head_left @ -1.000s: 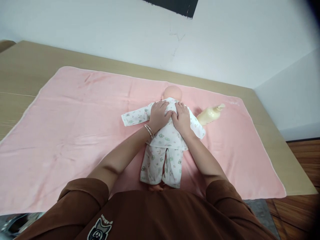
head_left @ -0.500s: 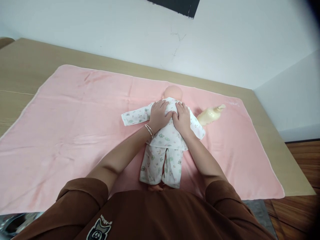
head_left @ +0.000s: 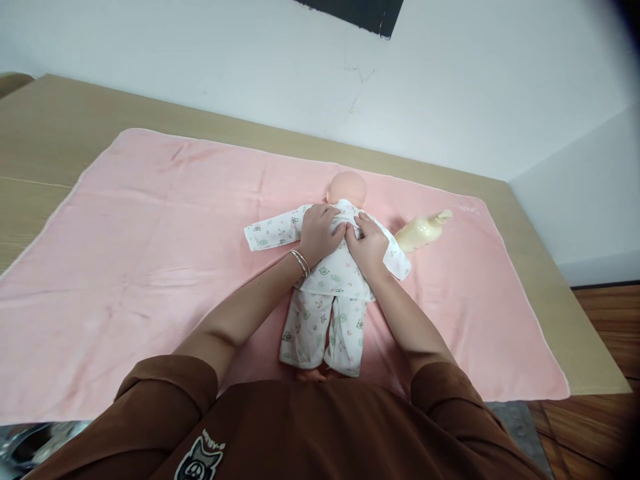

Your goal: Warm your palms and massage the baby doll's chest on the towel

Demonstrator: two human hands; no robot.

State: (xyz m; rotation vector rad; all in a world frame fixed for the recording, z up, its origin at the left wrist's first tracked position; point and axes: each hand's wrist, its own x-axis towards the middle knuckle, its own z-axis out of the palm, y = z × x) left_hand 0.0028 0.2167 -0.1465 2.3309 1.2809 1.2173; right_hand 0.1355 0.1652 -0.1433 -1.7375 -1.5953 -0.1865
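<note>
A baby doll (head_left: 333, 275) lies face down with its head away from me, dressed in a white printed top and matching trousers (head_left: 306, 330). Both my hands rest on its upper back, thumbs close together near the middle. My left hand (head_left: 320, 235) presses on the left side, fingers a little bent and thumb apart. On the right side lies my right hand (head_left: 367, 245), fingers bent and spread, thumb apart from them. Between the hands the top's cloth is wrinkled below the collar. The doll's sleeves stretch out to both sides; its face is hidden.
Under the doll a pink blanket (head_left: 165, 267) covers much of a wooden table (head_left: 545, 280). A pale yellow pump bottle (head_left: 423, 231) lies on its side by the doll's right-hand sleeve. A white wall (head_left: 250, 73) rises behind the table.
My fingers have bent and drawn slightly toward me, more so on the right hand. The cloth between them has wrinkled. Doll and bottle stay in place.
</note>
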